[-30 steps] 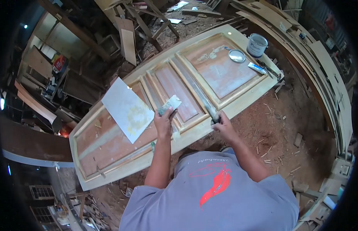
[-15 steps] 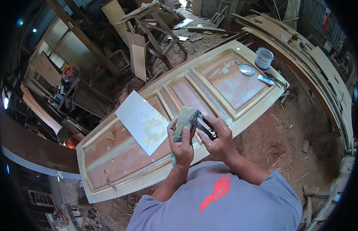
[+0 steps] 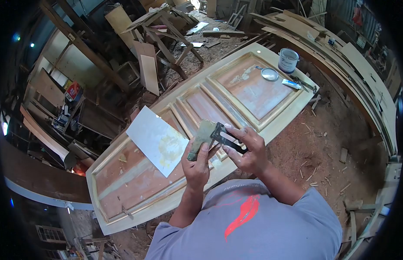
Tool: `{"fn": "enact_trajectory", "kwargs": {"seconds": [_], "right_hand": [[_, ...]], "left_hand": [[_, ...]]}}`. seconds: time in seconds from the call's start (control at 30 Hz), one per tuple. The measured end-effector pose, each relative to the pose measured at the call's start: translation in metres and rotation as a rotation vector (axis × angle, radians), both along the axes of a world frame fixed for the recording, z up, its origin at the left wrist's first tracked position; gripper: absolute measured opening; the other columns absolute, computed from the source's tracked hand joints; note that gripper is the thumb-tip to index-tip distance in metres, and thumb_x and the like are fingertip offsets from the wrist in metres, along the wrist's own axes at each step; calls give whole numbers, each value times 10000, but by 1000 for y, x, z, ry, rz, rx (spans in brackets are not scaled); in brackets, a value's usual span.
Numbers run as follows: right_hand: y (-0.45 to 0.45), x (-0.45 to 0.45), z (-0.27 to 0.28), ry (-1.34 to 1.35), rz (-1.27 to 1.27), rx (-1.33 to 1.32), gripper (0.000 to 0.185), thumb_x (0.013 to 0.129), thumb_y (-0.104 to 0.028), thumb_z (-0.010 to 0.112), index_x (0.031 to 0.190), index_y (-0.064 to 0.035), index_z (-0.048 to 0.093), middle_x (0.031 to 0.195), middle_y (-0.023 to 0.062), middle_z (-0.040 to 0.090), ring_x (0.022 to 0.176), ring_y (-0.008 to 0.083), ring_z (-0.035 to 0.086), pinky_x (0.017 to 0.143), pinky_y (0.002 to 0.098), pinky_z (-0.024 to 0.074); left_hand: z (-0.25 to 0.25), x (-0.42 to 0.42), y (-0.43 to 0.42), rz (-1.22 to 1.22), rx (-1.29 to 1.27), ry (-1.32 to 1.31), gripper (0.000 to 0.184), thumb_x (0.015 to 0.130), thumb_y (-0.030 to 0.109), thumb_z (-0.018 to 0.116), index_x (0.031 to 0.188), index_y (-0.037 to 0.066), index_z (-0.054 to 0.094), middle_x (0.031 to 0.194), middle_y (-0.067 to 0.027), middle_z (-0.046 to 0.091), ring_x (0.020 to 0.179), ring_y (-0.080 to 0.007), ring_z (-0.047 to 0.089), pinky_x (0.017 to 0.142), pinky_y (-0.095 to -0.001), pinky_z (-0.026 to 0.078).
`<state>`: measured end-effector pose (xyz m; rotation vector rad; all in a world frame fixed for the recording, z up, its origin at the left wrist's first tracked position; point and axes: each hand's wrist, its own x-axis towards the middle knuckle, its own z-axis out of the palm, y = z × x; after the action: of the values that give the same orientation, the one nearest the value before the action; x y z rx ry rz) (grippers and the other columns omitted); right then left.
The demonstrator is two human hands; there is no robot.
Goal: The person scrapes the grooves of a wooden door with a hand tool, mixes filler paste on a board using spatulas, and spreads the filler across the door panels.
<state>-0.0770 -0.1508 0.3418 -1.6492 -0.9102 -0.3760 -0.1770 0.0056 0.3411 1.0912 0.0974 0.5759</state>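
My left hand (image 3: 198,167) is closed around a flat, putty-smeared rectangular piece (image 3: 203,136), thumb on its face. My right hand (image 3: 250,152) grips a dark scraper with a slotted handle (image 3: 227,139); its dark end touches the right edge of the piece. Both hands are over the near edge of a panelled wooden door (image 3: 123,225). A white sheet with yellowish smears (image 3: 149,134) lies on the door, left of my hands.
At the door's far right are an open can (image 3: 288,63), a round lid (image 3: 269,74), a blue and white tube (image 3: 291,84) and dark tools (image 3: 306,83). Long boards (image 3: 362,73) are stacked at right. A wooden trestle (image 3: 167,43) stands beyond the door.
My hands have come together over the door, bringing the scraper from the right against the piece in my left hand. The camera view has also shifted.
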Motion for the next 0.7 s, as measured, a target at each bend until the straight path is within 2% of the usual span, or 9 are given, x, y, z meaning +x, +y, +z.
{"fn": "enact_trajectory", "kwargs": {"seconds": [0.23,0.33,0.43,0.5,0.63,0.7], "right_hand": [[-26,20,2,13,72,13,621,764,-123,866,1365,-116,711,831,110,619,656,244,613,594,369,530],[-38,30,1,20,107,-31,620,780,-91,855,1376,-61,690,889,123,660,716,224,609,637,345,522],[-43,37,0,60,119,30,630,779,-91,858,1385,-66,687,895,122,664,714,227,604,642,345,523],[-47,46,6,54,108,1,620,780,-91,861,1376,-66,691,894,118,664,715,227,604,651,343,524],[-62,58,10,73,124,5,586,785,-84,861,1349,-59,702,900,109,662,733,215,603,666,339,522],[-73,61,11,133,95,9,576,780,-88,868,1332,-58,708,898,102,662,753,199,611,674,334,519]], "left_hand": [[11,6,-21,-17,65,26,364,1070,20,552,1418,-88,529,1316,-206,665,1217,-329,689,1047,-492,608],[15,12,-32,6,57,72,364,1065,17,560,1409,-99,533,1307,-216,666,1216,-342,688,1046,-498,607],[15,17,-45,6,16,78,351,1064,18,576,1393,-101,549,1290,-188,682,1187,-281,693,1062,-435,592],[-13,20,-63,8,137,172,344,1065,26,580,1384,-102,556,1282,-182,685,1193,-276,687,1075,-421,583],[-10,38,-96,191,32,145,376,1062,9,549,1418,-105,505,1336,-205,642,1204,-301,680,1088,-451,573],[-1,48,-89,163,-27,101,377,1076,20,534,1427,-105,482,1353,-220,625,1221,-324,677,1094,-460,575]]}}
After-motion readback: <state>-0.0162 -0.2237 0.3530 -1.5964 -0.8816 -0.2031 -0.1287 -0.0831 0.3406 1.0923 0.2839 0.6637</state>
